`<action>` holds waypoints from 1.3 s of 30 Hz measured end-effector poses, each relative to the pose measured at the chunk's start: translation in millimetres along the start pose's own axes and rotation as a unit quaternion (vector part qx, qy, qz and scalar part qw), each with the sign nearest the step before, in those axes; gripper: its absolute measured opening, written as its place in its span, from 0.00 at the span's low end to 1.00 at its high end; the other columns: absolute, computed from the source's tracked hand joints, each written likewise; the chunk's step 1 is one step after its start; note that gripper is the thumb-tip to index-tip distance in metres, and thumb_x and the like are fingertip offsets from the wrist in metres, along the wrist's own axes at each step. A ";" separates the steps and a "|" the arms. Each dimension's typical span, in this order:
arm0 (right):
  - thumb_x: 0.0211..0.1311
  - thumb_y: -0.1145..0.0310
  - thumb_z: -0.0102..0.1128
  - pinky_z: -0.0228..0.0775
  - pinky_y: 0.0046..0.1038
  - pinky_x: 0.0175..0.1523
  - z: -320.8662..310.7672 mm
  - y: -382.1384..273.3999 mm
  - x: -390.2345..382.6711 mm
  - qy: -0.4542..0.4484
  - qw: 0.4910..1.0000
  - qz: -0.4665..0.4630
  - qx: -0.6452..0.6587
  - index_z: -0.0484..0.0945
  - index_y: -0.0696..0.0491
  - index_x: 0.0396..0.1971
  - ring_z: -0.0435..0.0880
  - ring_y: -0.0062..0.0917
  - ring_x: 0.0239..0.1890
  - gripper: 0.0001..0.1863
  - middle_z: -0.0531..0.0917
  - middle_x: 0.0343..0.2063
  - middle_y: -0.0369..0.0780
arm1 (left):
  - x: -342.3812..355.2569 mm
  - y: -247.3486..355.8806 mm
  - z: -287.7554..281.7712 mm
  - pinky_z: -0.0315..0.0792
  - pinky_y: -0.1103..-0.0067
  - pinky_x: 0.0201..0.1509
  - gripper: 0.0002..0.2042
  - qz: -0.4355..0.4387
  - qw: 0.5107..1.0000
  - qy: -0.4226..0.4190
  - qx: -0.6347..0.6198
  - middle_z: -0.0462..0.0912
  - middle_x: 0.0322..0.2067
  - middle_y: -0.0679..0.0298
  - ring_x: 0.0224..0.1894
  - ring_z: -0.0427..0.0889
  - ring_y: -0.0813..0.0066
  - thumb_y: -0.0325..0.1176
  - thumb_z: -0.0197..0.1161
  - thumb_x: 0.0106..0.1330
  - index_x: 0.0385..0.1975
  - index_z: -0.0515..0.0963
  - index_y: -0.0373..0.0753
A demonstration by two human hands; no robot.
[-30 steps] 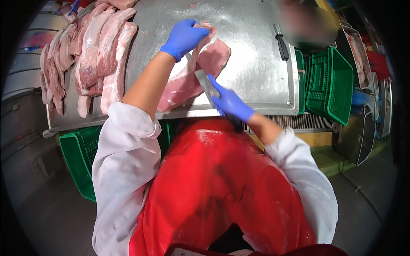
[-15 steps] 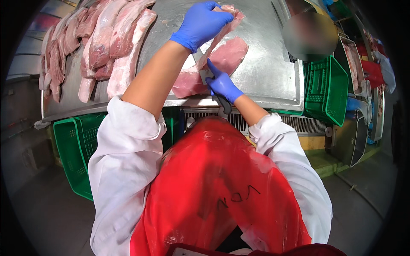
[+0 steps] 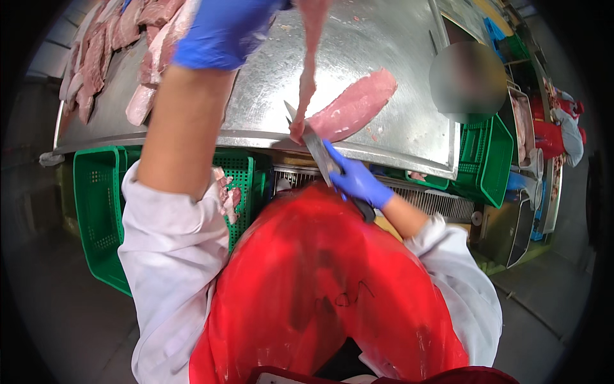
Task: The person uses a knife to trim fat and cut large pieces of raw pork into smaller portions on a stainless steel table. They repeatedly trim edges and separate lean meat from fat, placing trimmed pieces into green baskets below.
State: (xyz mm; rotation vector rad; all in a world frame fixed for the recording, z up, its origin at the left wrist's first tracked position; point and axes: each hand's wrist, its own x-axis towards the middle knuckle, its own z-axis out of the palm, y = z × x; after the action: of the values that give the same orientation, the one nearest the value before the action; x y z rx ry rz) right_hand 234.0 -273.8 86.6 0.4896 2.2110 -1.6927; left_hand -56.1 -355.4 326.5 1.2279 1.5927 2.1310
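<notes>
Since the earlier frames, the left hand (image 3: pixel 224 29) has risen to the top of the frame, lifting a long thin strip of meat (image 3: pixel 308 70) clear of the steel table (image 3: pixel 384 38); before, that hand lay flat on the cut. Its blue-gloved fingers are closed around the strip's upper end, though the grip itself is partly cut off by the top edge. The strip hangs down to just above the table's near edge, where its lower end meets the knife (image 3: pixel 313 144). The right hand (image 3: pixel 358 182), also in a blue glove, is wrapped tight around the knife handle at centre frame, blade pointing up and left. A trimmed pink fillet (image 3: pixel 355 105) lies on the table just right of the strip, near the blade tip.

Below the table at left stands a green plastic crate (image 3: pixel 96 211); a few pale meat scraps (image 3: pixel 225 192) show at its inner rim, the rest of its contents hidden by the white sleeve. Another green crate (image 3: pixel 492 160) stands at right under the table corner; what it holds cannot be made out. At upper left a row of raw meat pieces (image 3: pixel 102 57) lies on the table, cropped by the fisheye rim. A red apron (image 3: pixel 332 294) fills the lower centre. A blurred patch covers part of the table's right side.
</notes>
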 end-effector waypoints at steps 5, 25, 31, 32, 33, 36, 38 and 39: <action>0.72 0.63 0.50 0.79 0.36 0.36 10.4 -36.8 55.8 -0.018 0.994 -0.022 -0.103 0.50 0.43 0.77 0.85 0.32 0.22 0.36 0.83 0.25 0.48 | -55.5 96.6 -57.2 0.75 0.78 0.46 0.11 -0.057 0.989 0.130 -0.047 0.82 0.38 0.60 0.39 0.81 0.70 0.30 0.59 0.66 0.43 0.79 0.32; 0.66 0.65 0.53 0.77 0.38 0.51 -262.6 74.1 197.7 0.192 0.960 -0.041 -0.202 0.54 0.27 0.75 0.88 0.44 0.37 0.39 0.86 0.36 0.55 | -233.1 -215.1 62.8 0.65 0.55 0.65 0.28 -0.084 0.807 -0.222 0.542 0.72 0.60 0.49 0.63 0.70 0.47 0.39 0.67 0.56 0.59 0.74 0.40; 0.67 0.67 0.52 0.79 0.37 0.44 -260.1 108.5 123.0 0.169 0.974 0.068 -0.134 0.47 0.36 0.78 0.86 0.39 0.29 0.41 0.86 0.28 0.50 | -162.1 -306.3 63.7 0.60 0.53 0.67 0.28 -0.087 0.739 -0.261 0.614 0.72 0.62 0.53 0.64 0.68 0.50 0.36 0.63 0.55 0.61 0.74 0.52; 0.67 0.68 0.52 0.80 0.34 0.40 -253.0 123.3 107.7 0.172 0.979 0.086 -0.065 0.47 0.38 0.78 0.86 0.33 0.25 0.41 0.85 0.24 0.47 | -149.5 -315.0 61.6 0.59 0.53 0.67 0.28 -0.096 0.737 -0.231 0.628 0.72 0.62 0.53 0.65 0.67 0.50 0.36 0.64 0.55 0.60 0.75 0.52; 0.67 0.70 0.53 0.80 0.32 0.36 -244.1 124.3 94.1 0.169 0.981 0.091 -0.008 0.47 0.40 0.78 0.84 0.28 0.23 0.41 0.84 0.22 0.44 | -144.8 -327.8 67.0 0.56 0.52 0.68 0.28 -0.129 0.768 -0.144 0.611 0.70 0.63 0.52 0.67 0.65 0.48 0.36 0.64 0.54 0.60 0.74 0.50; 0.67 0.71 0.55 0.79 0.26 0.31 -239.5 125.0 102.7 0.179 0.981 0.061 0.043 0.50 0.38 0.78 0.81 0.19 0.20 0.41 0.83 0.21 0.39 | -143.3 -366.3 95.5 0.45 0.48 0.74 0.33 -0.164 0.824 0.045 0.540 0.56 0.72 0.45 0.75 0.48 0.38 0.39 0.67 0.51 0.61 0.70 0.42; 0.67 0.72 0.55 0.79 0.26 0.32 -251.0 113.4 133.1 0.146 0.984 0.072 0.079 0.51 0.36 0.77 0.80 0.19 0.21 0.41 0.83 0.24 0.39 | -132.0 -374.4 120.4 0.40 0.46 0.76 0.36 -0.174 0.834 0.065 0.519 0.48 0.75 0.44 0.77 0.41 0.35 0.41 0.69 0.50 0.61 0.68 0.40; 0.69 0.68 0.55 0.79 0.27 0.33 -255.0 109.9 149.1 0.123 0.990 0.051 0.046 0.51 0.37 0.77 0.81 0.21 0.21 0.39 0.83 0.23 0.41 | -116.9 -377.9 118.8 0.37 0.45 0.77 0.38 -0.214 0.807 0.023 0.550 0.43 0.76 0.45 0.77 0.36 0.34 0.44 0.72 0.47 0.61 0.67 0.40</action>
State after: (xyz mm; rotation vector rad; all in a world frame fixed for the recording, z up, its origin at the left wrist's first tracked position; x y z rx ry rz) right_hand 140.2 11.1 -9.9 0.8632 2.2342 -1.7672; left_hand -9.8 -194.8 -51.2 0.8224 2.9118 0.8585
